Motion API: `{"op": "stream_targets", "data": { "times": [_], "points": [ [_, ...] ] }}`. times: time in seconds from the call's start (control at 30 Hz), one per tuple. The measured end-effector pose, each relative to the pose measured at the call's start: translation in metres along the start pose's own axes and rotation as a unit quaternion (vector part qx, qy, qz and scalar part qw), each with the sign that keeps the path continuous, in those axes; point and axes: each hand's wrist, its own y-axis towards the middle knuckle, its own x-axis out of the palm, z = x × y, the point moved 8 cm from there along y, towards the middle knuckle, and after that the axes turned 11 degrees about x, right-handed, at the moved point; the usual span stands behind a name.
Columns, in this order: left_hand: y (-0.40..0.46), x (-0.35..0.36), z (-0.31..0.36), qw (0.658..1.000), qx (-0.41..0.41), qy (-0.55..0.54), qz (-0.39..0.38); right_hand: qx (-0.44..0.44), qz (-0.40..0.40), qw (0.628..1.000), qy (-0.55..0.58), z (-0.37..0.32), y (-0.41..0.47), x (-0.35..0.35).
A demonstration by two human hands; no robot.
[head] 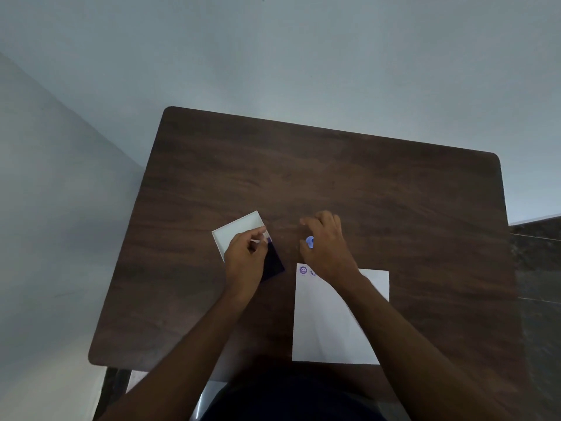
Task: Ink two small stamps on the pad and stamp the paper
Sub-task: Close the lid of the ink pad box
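Note:
A white sheet of paper (pixel 331 323) lies on the table in front of me, with two purple stamp prints (pixel 303 270) at its top left corner, the second partly under my wrist. To its left sits the ink pad, an open case with a white lid (pixel 239 229) and a dark blue pad (pixel 273 262). My left hand (pixel 246 256) hovers over the pad and pinches a small pale stamp (pixel 265 237). My right hand (pixel 326 247) is above the paper's top edge, curled round a small blue stamp (pixel 309 242).
The dark wooden table (pixel 334 183) has rounded corners and stands against a pale wall. Its left edge drops to a light floor; dark tiles show at the right. My dark-clothed lap is at the bottom of the view.

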Motion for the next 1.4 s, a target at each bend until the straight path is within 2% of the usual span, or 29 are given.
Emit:
{"op": "stream_targets", "data": {
  "times": [0.13, 0.23, 0.47, 0.6, 0.83, 1.17, 1.4],
  "points": [
    [-0.003, -0.018, -0.012, 0.999, -0.027, -0.023, 0.035, -0.058, 0.005, 0.997, -0.048, -0.029, -0.001, 0.007],
    [-0.004, -0.031, -0.023, 0.995, -0.053, -0.051, 0.067, -0.101, -0.035, 0.989, -0.105, -0.047, 0.005, 0.029],
    [-0.012, -0.063, -0.057, 0.979, -0.133, -0.125, 0.094, -0.051, -0.111, 0.992, -0.023, -0.061, 0.031, 0.066],
    [-0.016, -0.075, -0.074, 0.958, -0.194, -0.171, 0.125, -0.024, -0.124, 0.992, 0.016, -0.063, 0.04, 0.074],
    [-0.011, -0.065, -0.082, 0.921, -0.269, -0.247, 0.131, 0.03, -0.142, 0.989, 0.004, -0.057, 0.051, 0.085],
    [-0.006, -0.058, -0.08, 0.921, -0.285, -0.231, 0.128, 0.034, -0.133, 0.99, 0.039, -0.058, 0.051, 0.084],
    [-0.003, -0.056, -0.07, 0.931, -0.264, -0.23, 0.104, 0.028, -0.176, 0.981, 0.079, -0.065, 0.046, 0.078]
  ]
}}
